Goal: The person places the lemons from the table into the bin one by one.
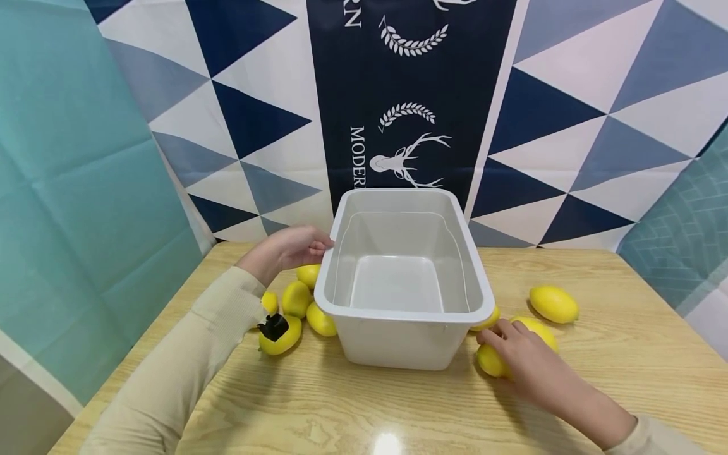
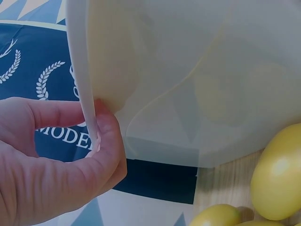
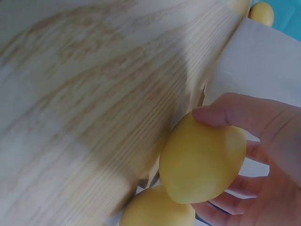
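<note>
A light grey plastic bin (image 1: 398,341) stands in the middle of the wooden table, with nothing inside it. My left hand (image 1: 298,246) pinches the bin's left rim, thumb on one side and fingers on the other, as the left wrist view shows closely. To the right of the bin, my right hand (image 1: 531,363) grips a yellow lemon (image 3: 202,160) between thumb and fingers, low over the tabletop. Another lemon (image 3: 157,209) lies close beside the held one. Part of the held lemon is covered by the hand in the head view.
Several lemons (image 1: 296,299) cluster left of the bin, partly behind my left forearm. A small black object (image 1: 274,327) overlaps one there. Farther right lies a single lemon (image 1: 553,304). A patterned cloth (image 1: 409,82) hangs behind the table (image 1: 318,411).
</note>
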### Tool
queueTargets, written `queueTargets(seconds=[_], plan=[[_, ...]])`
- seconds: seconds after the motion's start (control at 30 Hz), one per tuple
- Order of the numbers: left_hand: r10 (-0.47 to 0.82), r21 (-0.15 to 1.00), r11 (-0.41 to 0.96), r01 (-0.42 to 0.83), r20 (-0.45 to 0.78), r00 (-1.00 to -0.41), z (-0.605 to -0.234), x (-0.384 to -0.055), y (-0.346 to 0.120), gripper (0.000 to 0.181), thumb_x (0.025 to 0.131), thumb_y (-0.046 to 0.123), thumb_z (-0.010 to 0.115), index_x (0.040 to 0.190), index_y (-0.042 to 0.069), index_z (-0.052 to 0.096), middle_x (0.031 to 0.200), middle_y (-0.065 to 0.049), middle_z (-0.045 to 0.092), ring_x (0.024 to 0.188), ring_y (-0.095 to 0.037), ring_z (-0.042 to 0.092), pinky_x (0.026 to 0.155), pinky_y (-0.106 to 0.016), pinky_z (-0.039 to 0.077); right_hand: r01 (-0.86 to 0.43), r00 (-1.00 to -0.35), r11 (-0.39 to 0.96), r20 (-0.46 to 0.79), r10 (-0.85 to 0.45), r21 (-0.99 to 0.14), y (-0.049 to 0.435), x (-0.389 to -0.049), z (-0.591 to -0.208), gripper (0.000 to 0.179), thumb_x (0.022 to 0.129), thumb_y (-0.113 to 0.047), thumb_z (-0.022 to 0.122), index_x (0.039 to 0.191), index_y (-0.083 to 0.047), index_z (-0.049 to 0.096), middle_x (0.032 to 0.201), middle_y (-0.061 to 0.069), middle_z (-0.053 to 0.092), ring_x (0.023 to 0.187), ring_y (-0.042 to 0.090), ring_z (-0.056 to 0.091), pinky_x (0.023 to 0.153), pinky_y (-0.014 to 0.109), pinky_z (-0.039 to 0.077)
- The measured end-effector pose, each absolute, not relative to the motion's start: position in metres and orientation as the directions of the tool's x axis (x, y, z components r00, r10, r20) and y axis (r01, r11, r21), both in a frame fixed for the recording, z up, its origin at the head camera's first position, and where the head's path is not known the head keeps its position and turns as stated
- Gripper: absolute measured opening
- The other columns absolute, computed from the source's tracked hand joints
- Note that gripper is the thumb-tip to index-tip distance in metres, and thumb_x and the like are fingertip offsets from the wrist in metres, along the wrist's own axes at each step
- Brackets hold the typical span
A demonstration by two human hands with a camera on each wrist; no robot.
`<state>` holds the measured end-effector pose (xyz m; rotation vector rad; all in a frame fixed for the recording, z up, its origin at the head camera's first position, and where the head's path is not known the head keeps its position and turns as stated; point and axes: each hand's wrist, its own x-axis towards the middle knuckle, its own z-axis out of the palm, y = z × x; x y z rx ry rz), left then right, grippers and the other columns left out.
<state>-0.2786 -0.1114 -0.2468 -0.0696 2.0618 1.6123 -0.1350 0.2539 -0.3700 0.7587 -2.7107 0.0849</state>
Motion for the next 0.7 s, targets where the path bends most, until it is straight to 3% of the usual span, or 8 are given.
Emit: queueTargets(seconds=[0.43,0.7], plan=[[0.283,0.89,0.293,-0.349,-0.43,-0.858,-0.2447,-0.2774,-0.1117,0.044,0.096,0.009,0.051,0.138,-0.001,0.041,0.119,-0.006,0.048,0.102,-0.019,0.052,0.108,-0.031,0.045,-0.509,-0.83,0.861,0.271,-0.489,-0.006,0.2476,-0.1288,-0.3645,0.063,0.048,-0.014,0.093,0.103,-0.017,0.062,0.102,0.001,0.057,0.085,0.016,0.051,0.072,0.034,0.051],[0.274,0.888,0.289,-0.359,-0.436,-0.857,-0.2458,-0.2791,-0.1119,0.043,0.095,0.008,0.052,0.136,0.0,0.042,0.119,-0.007,0.049,0.103,-0.019,0.052,0.107,-0.03,0.046,-0.527,-0.805,0.849,0.309,-0.507,0.02,0.2443,-0.1264,-0.3618,0.062,0.047,-0.016,0.094,0.101,-0.017,0.063,0.101,0.0,0.057,0.086,0.017,0.051,0.069,0.034,0.048]])
